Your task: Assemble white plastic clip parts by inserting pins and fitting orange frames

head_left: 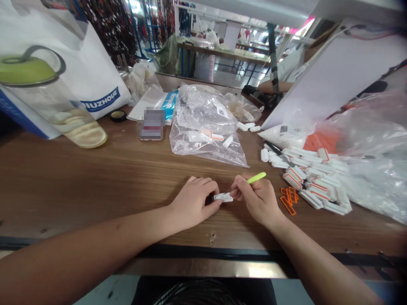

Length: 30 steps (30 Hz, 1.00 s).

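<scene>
Lying between the two hands, the white strip (pixel 225 197) is just above the front part of the table (pixel 136 169), near the middle; whether it touches the wood, one cannot tell. Its long axis goes from left to right, almost parallel with the table edge, and its right end points toward the right fingertips.

The left hand (pixel 199 201) is nearly closed: thumb and forefinger pinch the left end of the strip, with only a narrow gap, and the other fingers are curled. The right hand (pixel 256 197) is also narrow, holding a yellow-green stick (pixel 257 177) in the way of a pen. The stick's visible end points up and to the right; its working tip is hidden by the fingers, close to the strip.

Just right of this hand lie some orange frames (pixel 288 201), and beyond them a pile (pixel 318 182) of white pieces. A clear bag (pixel 203 118) lies ahead.
</scene>
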### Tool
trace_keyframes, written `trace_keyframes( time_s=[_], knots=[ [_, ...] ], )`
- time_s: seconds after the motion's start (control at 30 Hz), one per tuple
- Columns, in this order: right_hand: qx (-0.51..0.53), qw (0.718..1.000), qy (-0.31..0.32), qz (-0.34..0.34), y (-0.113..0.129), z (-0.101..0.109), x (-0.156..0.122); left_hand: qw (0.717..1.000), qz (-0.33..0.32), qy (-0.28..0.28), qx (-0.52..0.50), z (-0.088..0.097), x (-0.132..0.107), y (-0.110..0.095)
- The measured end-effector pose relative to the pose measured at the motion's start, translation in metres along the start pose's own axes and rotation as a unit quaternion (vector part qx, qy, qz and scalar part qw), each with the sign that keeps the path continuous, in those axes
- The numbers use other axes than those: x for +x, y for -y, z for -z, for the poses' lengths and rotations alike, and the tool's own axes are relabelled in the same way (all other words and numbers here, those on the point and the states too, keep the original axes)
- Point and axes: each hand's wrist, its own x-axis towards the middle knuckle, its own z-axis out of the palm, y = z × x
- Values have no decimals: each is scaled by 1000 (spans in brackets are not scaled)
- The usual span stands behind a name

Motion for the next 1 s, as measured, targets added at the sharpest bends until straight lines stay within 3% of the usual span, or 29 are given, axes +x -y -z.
trace_keyframes(
  time_s=[0.6, 0.87, 1.0],
  knots=[
    [0, 999, 18, -35, 0, 1, 3, 1000, 0, -2, 0, 0, 0, 0],
    [-61, 996, 58, -7, 4, 1, 2, 1000, 1, 0, 4, 0, 0, 1],
    [-49, 998, 42, 3, 4, 2, 1, 1000, 2, 1, 4, 0, -1, 0]
  ],
)
